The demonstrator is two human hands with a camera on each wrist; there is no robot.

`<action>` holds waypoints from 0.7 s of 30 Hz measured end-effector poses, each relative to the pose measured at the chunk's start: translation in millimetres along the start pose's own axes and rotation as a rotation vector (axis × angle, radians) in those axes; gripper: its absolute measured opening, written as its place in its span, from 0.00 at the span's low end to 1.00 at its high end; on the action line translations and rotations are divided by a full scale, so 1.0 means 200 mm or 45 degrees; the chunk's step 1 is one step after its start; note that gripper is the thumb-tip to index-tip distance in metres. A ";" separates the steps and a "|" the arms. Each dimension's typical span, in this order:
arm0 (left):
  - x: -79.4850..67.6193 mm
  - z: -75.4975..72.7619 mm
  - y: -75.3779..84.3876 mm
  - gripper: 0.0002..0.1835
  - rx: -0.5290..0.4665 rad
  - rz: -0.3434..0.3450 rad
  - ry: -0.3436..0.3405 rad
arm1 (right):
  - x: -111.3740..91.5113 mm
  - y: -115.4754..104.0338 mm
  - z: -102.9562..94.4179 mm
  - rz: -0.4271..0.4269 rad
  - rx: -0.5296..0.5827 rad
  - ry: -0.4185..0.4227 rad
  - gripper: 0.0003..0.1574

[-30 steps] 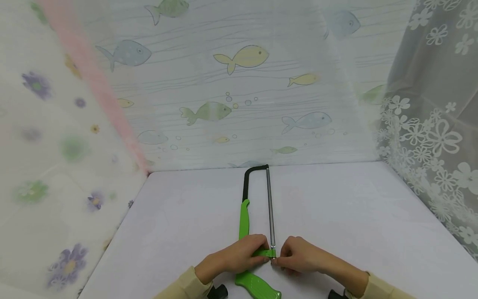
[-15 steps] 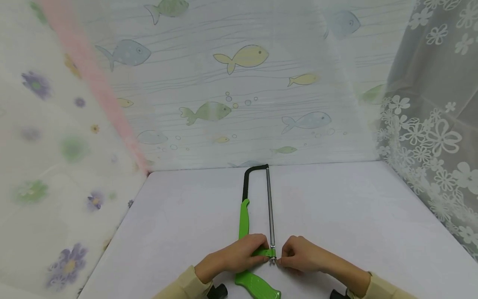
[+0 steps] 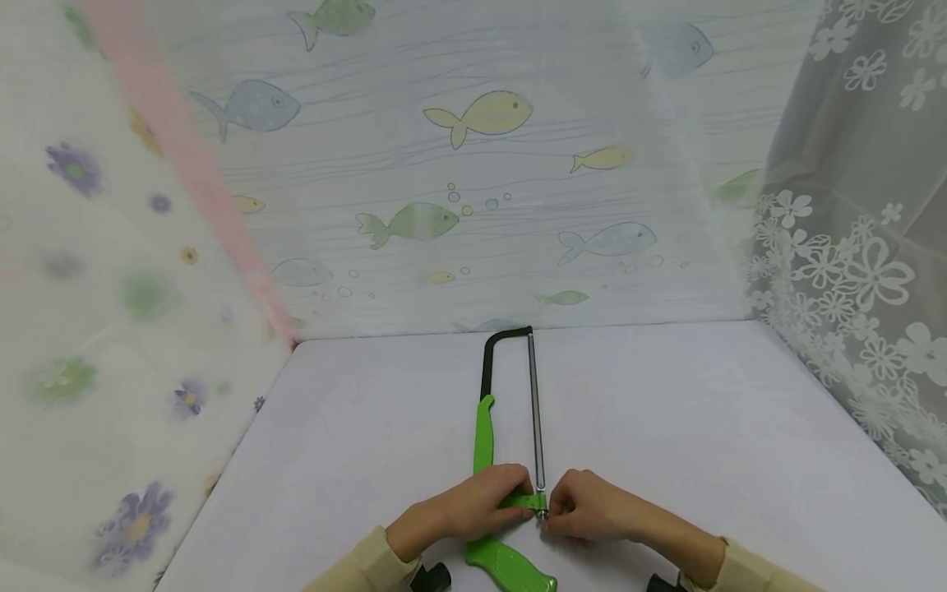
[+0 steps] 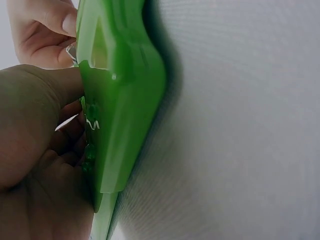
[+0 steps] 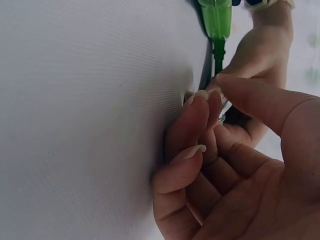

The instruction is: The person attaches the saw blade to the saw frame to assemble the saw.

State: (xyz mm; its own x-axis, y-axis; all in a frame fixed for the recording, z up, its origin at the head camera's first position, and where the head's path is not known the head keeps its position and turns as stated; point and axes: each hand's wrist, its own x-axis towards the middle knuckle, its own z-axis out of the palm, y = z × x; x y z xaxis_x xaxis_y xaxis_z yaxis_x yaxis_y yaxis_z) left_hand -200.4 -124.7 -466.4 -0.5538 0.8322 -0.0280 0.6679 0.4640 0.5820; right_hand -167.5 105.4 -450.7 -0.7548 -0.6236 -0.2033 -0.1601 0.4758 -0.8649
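Note:
A hacksaw [image 3: 483, 432] with a green handle and black front frame lies lengthwise on the white table, its blade [image 3: 536, 411] on the right side. My left hand [image 3: 484, 499] grips the green frame near the blade's lower end, fingers curled round it, as the left wrist view also shows. At that end sits a small metal wing nut [image 3: 542, 515]. My right hand [image 3: 592, 506] has its thumb and fingertips at the nut and pinches it. In the right wrist view these fingertips [image 5: 200, 95] are bent together and mostly hide the nut. The green handle [image 3: 510, 566] extends toward me.
The white tabletop [image 3: 666, 411] surrounds the saw. A fish-print curtain [image 3: 473, 164] hangs behind its far edge, a floral cloth [image 3: 111, 329] at left and a lace curtain [image 3: 866, 271] at right. The saw's black tip reaches close to the far edge.
My right fingers drew slightly off the wing nut, showing it, then came back onto it. The nut appears turned a little. My left hand and the hacksaw stay in place.

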 end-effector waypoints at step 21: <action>0.00 0.00 0.00 0.06 0.016 0.002 0.003 | 0.02 -0.01 0.02 0.055 -0.053 0.056 0.23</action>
State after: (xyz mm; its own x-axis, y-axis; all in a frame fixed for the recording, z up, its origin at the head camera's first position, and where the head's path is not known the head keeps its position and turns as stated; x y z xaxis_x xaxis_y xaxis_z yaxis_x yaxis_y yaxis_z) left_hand -199.9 -125.0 -466.3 -0.5537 0.8323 -0.0251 0.6751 0.4663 0.5716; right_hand -167.1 100.0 -450.5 -0.7886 -0.5747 -0.2188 -0.1524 0.5274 -0.8358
